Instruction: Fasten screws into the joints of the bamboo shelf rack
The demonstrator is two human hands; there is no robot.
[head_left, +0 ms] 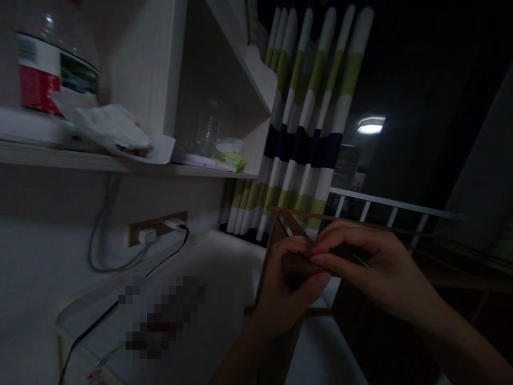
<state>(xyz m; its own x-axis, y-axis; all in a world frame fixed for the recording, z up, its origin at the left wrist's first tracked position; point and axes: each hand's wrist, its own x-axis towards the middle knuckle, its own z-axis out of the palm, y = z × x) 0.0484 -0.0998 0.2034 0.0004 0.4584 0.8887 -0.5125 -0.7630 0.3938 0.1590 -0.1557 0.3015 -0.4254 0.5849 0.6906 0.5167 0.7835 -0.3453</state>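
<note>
In dim light my left hand [282,291] is closed around a thin brown wooden frame piece [276,230] that stands upright with slim sticks running off to the right. My right hand [360,262] comes in from the right, its fingertips pinched on a small brown part [298,263] held against the left hand's fingers. Both hands meet in front of a striped curtain [312,117]. What exactly the small part is cannot be made out.
A white desk surface [224,278] lies below left, with a wall socket [156,229], plugs and cables. A shelf [132,160] above carries a large water bottle [56,64], crumpled paper and a clear bottle. A white railing [393,206] and a ceiling lamp [371,125] are behind.
</note>
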